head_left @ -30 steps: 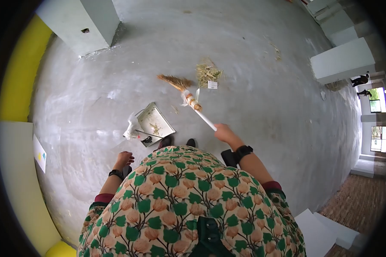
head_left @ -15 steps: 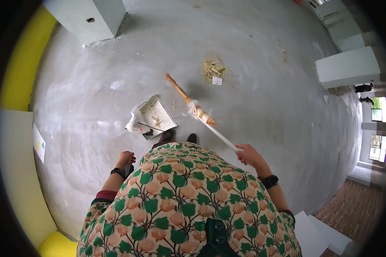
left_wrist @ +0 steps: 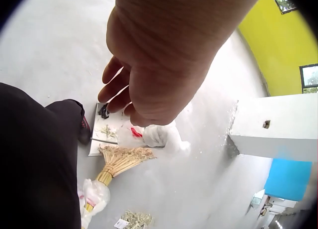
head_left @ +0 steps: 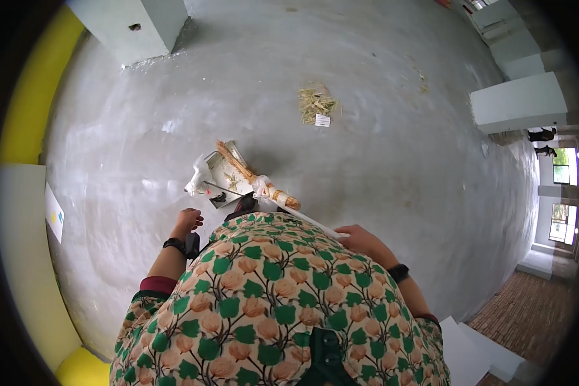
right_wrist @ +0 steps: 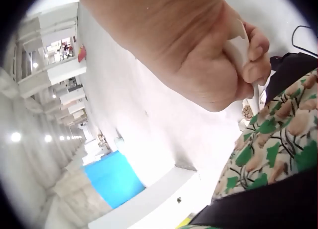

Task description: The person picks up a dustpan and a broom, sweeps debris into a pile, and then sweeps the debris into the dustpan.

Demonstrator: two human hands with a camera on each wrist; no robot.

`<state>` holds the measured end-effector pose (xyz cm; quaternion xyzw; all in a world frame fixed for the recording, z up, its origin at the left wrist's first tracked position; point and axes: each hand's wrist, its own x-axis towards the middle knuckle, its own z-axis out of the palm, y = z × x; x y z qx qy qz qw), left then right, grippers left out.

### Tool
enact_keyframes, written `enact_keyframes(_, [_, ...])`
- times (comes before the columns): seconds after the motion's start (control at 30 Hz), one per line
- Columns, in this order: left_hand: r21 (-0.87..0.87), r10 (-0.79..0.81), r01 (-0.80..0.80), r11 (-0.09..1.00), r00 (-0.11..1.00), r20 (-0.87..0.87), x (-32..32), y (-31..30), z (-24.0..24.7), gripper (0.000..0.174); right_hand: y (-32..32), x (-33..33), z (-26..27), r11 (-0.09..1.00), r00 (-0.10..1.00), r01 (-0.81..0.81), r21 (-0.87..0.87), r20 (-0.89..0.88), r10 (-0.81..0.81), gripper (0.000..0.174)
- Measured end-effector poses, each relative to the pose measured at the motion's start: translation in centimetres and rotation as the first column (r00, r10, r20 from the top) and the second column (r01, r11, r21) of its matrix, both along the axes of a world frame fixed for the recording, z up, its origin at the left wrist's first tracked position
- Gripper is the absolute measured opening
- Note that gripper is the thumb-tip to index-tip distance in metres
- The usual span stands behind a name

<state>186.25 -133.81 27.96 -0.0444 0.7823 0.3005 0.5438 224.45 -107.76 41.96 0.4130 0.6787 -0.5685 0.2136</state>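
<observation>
My right hand point(head_left: 363, 242) grips the white handle point(head_left: 316, 225) of a straw broom point(head_left: 235, 162); in the right wrist view the fingers of that hand point(right_wrist: 218, 60) wrap round the handle point(right_wrist: 238, 52). The broom head slants across a white dustpan point(head_left: 217, 178) holding some straw bits. In the left wrist view its bristles point(left_wrist: 121, 160) fan out at the dustpan's point(left_wrist: 115, 120) edge; whether they touch it I cannot tell. My left hand point(head_left: 188, 220) hangs with loosely bent fingers, holding nothing, near a white plastic bag point(head_left: 201, 175) on the dustpan.
A straw pile point(head_left: 315, 103) with a white label point(head_left: 322, 120) lies farther ahead on the grey floor point(head_left: 399, 154). One shoe point(head_left: 246, 203) shows beside the dustpan. A pale pillar point(head_left: 132, 29) stands at the upper left, a white block point(head_left: 520, 101) at the right.
The broom has swung left and toward my body, from the bare floor to across the dustpan. My right hand first drew back to the right, then shifted slightly left. My left hand has barely moved.
</observation>
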Motion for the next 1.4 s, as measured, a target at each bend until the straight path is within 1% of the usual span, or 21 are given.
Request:
enact_keyframes(0.03, [-0.013,0.007,-0.007,1.0,1.0,0.005,0.2,-0.6,-0.4,0.016,0.4,0.4,1.0,0.987,0.986,0.142,-0.074,0.097,-0.135,0.027])
enact_keyframes(0.17, [-0.09,0.022,-0.02,0.996,1.0,0.017,1.3,-2.4,-0.4,0.014,0.8,0.2,2.8,0.988,0.98,0.139,-0.07,0.152,-0.127,0.031])
enact_keyframes(0.23, [-0.103,0.019,-0.016,0.995,0.999,0.027,1.7,-2.6,-0.5,0.014,0.4,-1.0,0.7,0.992,0.999,-0.002,0.127,0.032,-0.003,0.032])
enact_keyframes(0.37, [-0.05,0.031,-0.029,0.998,0.999,0.044,1.4,-2.6,-0.7,0.014,-0.5,-3.2,-3.7,0.987,0.993,-0.093,0.134,-0.052,0.101,0.031])
enact_keyframes(0.43, [-0.031,0.025,-0.024,0.999,1.0,0.018,1.3,-1.9,0.1,0.014,-1.0,-2.8,-4.4,0.959,0.973,-0.183,0.215,-0.1,0.208,0.029])
enact_keyframes(0.47, [-0.023,0.028,-0.028,0.999,1.0,0.001,1.4,-1.5,0.5,0.014,-1.0,-2.5,-4.2,0.958,0.974,-0.172,0.229,-0.104,0.2,0.029])
enact_keyframes(0.53, [-0.002,0.011,-0.011,1.0,1.0,0.007,1.2,-1.5,0.0,0.013,-0.8,-2.1,-3.4,0.997,0.995,-0.072,-0.011,-0.064,0.071,0.028])
enact_keyframes(0.57, [-0.016,0.018,-0.018,1.0,1.0,0.018,0.9,-1.7,-0.4,0.013,-0.7,-2.2,-2.2,0.998,0.998,-0.038,-0.054,-0.048,0.036,0.028])
enact_keyframes(0.67, [-0.049,0.012,-0.01,0.999,0.999,0.033,0.6,-2.1,-1.9,0.012,-0.9,-1.5,-0.7,0.999,0.997,0.048,-0.014,-0.053,-0.049,0.027])
enact_keyframes(0.73, [0.026,-0.371,0.376,0.926,0.922,-0.115,0.3,-3.0,-2.7,0.012,-0.9,-0.8,-0.4,0.998,0.995,0.07,0.006,-0.071,-0.07,0.027])
enact_keyframes(0.83, [0.065,-0.419,0.431,0.9,0.896,-0.146,-0.4,-2.5,-2.8,0.012,-0.8,-0.9,0.9,0.968,0.965,0.246,-0.039,-0.086,-0.249,0.027])
enact_keyframes(0.93, [0.102,-0.461,0.483,0.87,0.869,-0.178,-1.0,-1.2,-2.7,0.013,-0.7,-2.2,0.4,0.976,0.98,0.197,0.096,-0.035,-0.195,0.026])
enact_keyframes(1.0, [0.127,-0.472,0.506,0.853,0.853,-0.225,-1.2,0.1,-2.4,0.013,-0.4,-3.1,-2.5,0.974,0.996,-0.006,0.226,-0.086,0.026,0.043])
enact_keyframes(1.03, [0.141,-0.47,0.513,0.847,0.846,-0.252,-1.3,0.8,-2.2,0.013,-0.5,-3.9,-2.7,0.963,0.997,0.004,0.271,-0.079,0.018,0.041])
enact_keyframes(1.07, [0.112,-0.095,0.1,0.989,0.994,-0.045,-0.8,2.6,-1.7,0.015,-0.5,-5.0,-2.3,0.957,0.995,0.007,0.29,-0.101,0.024,0.041])
enact_keyframes(1.13, [0.214,-0.19,0.219,0.952,0.97,-0.15,-0.4,6.4,0.7,0.016,-0.2,-6.3,-1.7,0.957,0.952,0.262,-0.121,-0.13,-0.277,0.04])
enact_keyframes(1.17, [0.242,-0.259,0.301,0.922,0.947,-0.191,-0.4,8.2,1.4,0.017,0.1,-6.6,-2.7,0.928,0.938,0.284,-0.24,-0.131,-0.321,0.037])
enact_keyframes(1.23, [0.296,-0.405,0.493,0.818,0.859,-0.311,-0.4,11.7,2.4,0.02,0.7,-7.7,-2.5,0.924,0.94,0.273,-0.269,-0.131,-0.316,0.035])
enact_keyframes(1.27, [0.292,-0.483,0.58,0.761,0.806,-0.342,0.2,13.6,5.4,0.021,0.9,-8.3,-2.3,0.913,0.943,0.267,-0.309,-0.113,-0.314,0.034])
enact_keyframes(1.33, [0.291,-0.593,0.759,0.582,0.641,-0.486,0.1,16.4,6.4,0.025,1.3,-9.5,-3.3,0.916,0.95,0.237,-0.324,-0.12,-0.289,0.029])
enact_keyframes(1.4, [0.294,-0.66,0.802,0.52,0.596,-0.457,1.0,18.8,8.2,0.03,1.5,-11.1,-3.5,0.84,0.889,0.347,-0.417,-0.139,-0.436,0.025])
